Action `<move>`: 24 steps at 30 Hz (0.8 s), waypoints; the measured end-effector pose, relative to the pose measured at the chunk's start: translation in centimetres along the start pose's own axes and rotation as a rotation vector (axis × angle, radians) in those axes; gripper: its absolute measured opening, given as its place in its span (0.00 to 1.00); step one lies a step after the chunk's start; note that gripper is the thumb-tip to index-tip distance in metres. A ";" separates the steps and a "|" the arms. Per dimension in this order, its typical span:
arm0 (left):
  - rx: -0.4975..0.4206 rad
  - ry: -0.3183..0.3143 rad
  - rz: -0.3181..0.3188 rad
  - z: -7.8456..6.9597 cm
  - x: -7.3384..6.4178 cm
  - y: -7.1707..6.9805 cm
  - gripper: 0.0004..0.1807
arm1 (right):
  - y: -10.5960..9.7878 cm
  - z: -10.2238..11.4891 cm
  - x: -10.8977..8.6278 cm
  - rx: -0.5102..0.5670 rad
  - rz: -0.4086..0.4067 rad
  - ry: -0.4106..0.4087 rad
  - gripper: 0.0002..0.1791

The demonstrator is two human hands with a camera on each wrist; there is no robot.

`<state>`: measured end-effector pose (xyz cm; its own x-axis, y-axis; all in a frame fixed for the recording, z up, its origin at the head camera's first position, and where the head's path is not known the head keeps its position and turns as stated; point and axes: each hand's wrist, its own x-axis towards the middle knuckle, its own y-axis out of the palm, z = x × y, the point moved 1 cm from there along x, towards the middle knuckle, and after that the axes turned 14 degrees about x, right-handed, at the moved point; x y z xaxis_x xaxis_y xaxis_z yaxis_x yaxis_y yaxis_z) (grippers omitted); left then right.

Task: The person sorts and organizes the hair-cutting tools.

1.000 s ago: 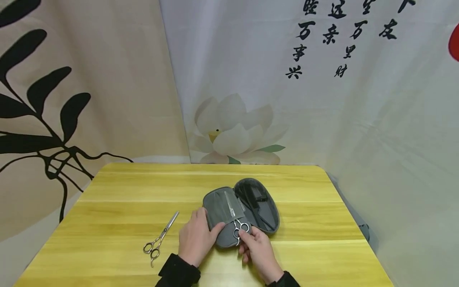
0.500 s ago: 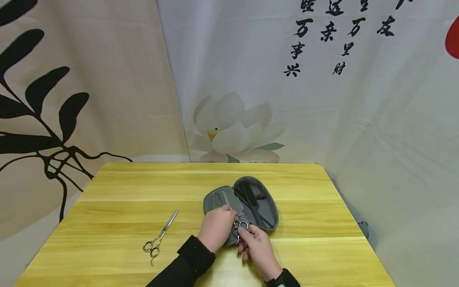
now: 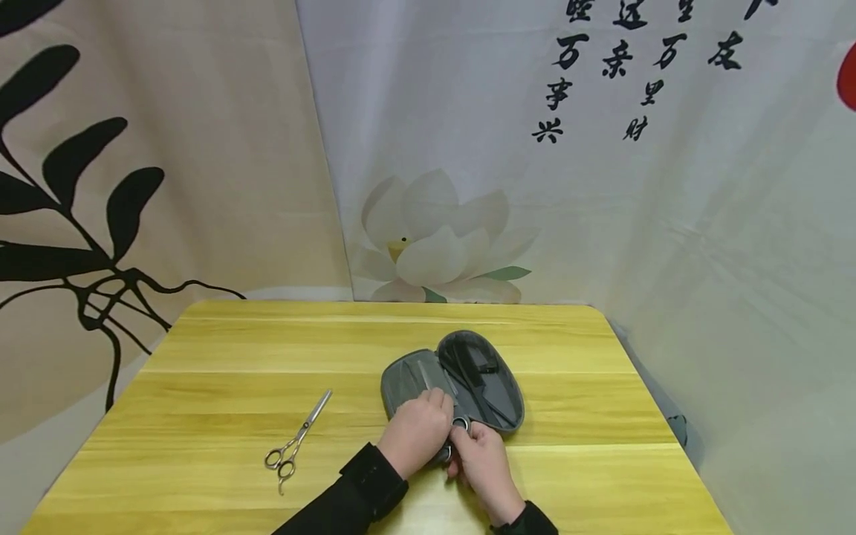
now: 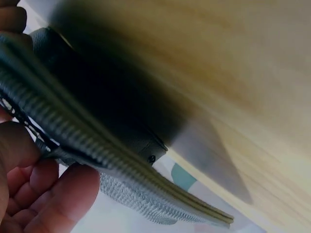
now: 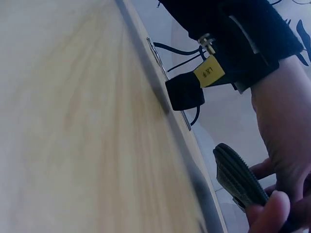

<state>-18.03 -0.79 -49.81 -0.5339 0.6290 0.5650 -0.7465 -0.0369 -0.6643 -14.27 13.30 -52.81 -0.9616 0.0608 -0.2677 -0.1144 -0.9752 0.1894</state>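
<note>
An unzipped grey case lies spread on the table, its near edge raised. Its left half has a pocket with a pair of scissors in it, mostly covered by my left hand. That hand reaches across the pocket mouth, and in the left wrist view its thumb and finger pinch dark fabric beside the zip edge. With thumb on top and fingers beneath, my right hand grips the near rim by the scissors' finger ring. Only the tip of the case shows in the right wrist view.
A second pair of scissors lies on the wooden table, left of the case. Dark items, a comb among them, rest in the case's right half. Behind the table hangs a printed cloth.
My left hand has left the case's left rim and moved right over the pocket and scissors, now covering most of the handles. The right hand keeps its grip at the near rim.
</note>
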 end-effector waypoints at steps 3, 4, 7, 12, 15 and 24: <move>-0.016 -0.001 -0.035 -0.2 -0.1 -0.1 0.07 | -0.1 0.0 0.1 0.009 -0.001 0.004 0.14; -0.022 -0.003 -0.046 -0.2 -0.1 -0.2 0.07 | -0.1 -0.1 0.1 0.015 0.002 0.001 0.15; -0.061 -0.009 -0.068 -0.1 0.0 -0.1 0.07 | -0.2 -0.3 0.1 0.053 0.011 -0.010 0.16; -0.259 -0.117 0.024 1.3 0.5 1.1 0.07 | -0.3 -0.4 0.0 0.102 0.008 -0.023 0.15; -0.388 -0.298 0.157 3.3 1.4 2.6 0.06 | -0.3 -0.4 0.2 0.100 0.000 -0.032 0.13; -0.482 -0.434 0.423 6.9 1.9 6.4 0.03 | -0.1 -0.6 0.4 0.071 0.005 -0.035 0.12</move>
<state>-26.57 -5.23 -49.61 -0.9172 0.2722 0.2911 -0.2425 0.1983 -0.9497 -14.46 13.33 -53.50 -0.9702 0.0644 -0.2337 -0.1256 -0.9581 0.2574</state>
